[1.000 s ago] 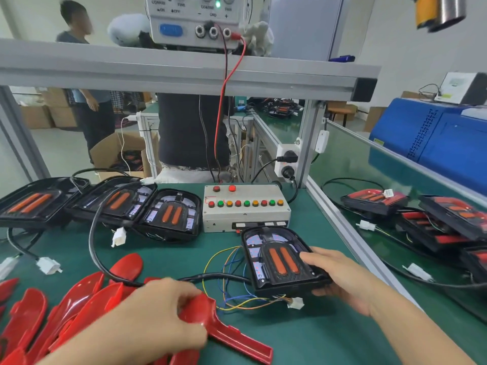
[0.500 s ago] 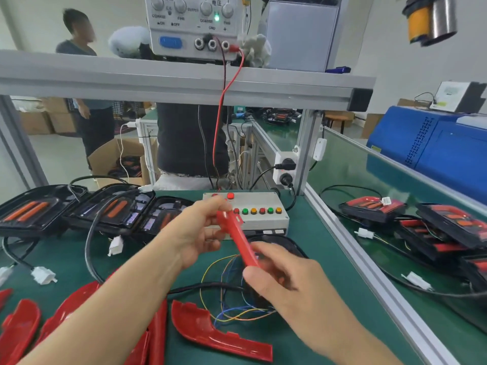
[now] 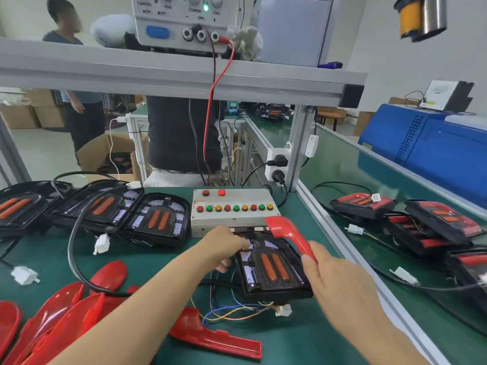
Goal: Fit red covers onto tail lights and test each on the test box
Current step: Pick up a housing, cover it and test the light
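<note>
A black tail light (image 3: pixel 271 270) with two orange strips lies in front of the grey test box (image 3: pixel 234 210). My left hand (image 3: pixel 224 246) grips the light's upper left edge. My right hand (image 3: pixel 340 283) holds a red cover (image 3: pixel 287 233) by its lower end, tilted above the light's right side. Another red cover (image 3: pixel 218 338) lies on the green mat near me, beside the light's coloured wires (image 3: pixel 232 312) and white connector (image 3: pixel 283 310).
A pile of red covers (image 3: pixel 52 317) fills the lower left. Uncovered tail lights (image 3: pixel 155 219) with cables line the left. Covered tail lights (image 3: pixel 432 222) sit beyond the aluminium rail (image 3: pixel 342 243) on the right. A power supply (image 3: pixel 181 19) stands on the overhead shelf.
The red cover passed from my left hand into my right, which carried it right over the tail light. My left hand dropped onto the light's upper left edge.
</note>
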`<state>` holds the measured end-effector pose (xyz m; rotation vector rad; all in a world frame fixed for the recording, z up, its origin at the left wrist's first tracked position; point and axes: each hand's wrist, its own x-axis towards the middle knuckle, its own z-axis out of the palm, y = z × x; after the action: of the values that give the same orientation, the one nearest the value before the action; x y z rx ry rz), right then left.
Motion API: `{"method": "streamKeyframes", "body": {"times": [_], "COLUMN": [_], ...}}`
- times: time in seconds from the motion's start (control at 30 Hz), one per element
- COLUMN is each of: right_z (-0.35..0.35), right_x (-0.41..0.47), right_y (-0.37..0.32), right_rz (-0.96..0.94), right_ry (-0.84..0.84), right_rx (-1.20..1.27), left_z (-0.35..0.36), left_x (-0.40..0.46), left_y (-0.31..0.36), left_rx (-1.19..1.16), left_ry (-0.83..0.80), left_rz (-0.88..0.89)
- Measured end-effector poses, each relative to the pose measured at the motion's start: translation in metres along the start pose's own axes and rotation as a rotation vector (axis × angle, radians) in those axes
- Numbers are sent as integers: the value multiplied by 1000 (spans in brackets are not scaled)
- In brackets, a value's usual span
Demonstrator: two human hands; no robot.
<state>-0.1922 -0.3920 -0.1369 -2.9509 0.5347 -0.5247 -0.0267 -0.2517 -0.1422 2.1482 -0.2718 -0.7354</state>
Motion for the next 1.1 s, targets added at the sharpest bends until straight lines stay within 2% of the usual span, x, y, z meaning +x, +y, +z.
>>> {"method": "streamKeyframes", "body": {"times": [0.13, 0.27, 0.47, 0.63, 0.8, 0.93, 1.03, 1.1], "right_z": [5, 5, 1, -6, -7, 0, 2, 7], "right_x": [-8, -13, -16, -14, -14, -19, -20, -18], "right_y": [3, 2, 0, -3, -8, -8, -3, 4], "right_rz": [-14, -61, -99, -159, -213, -274, -239, -88], "right_ry": [-57, -26, -51, -67, -52, -87, -136, -212], "right_rx": [-8, -8, 73, 161, 14, 46, 138, 442], "left_z": [7, 6, -4, -10, -10, -13, -16, -17], "left_x": [4, 0, -9, -12, -14, -15, -15, -16], "left_y": [6, 2, 4, 14, 10, 6, 6, 7], "left_rx": [-284, -507, -821, -867, -777, -741, -735, -715], "left_ry": [21, 22, -137, -139, -118, -148, -133, -140], "left_rz": [-32, -48, -97, -48, 11, 22, 83, 118]}}
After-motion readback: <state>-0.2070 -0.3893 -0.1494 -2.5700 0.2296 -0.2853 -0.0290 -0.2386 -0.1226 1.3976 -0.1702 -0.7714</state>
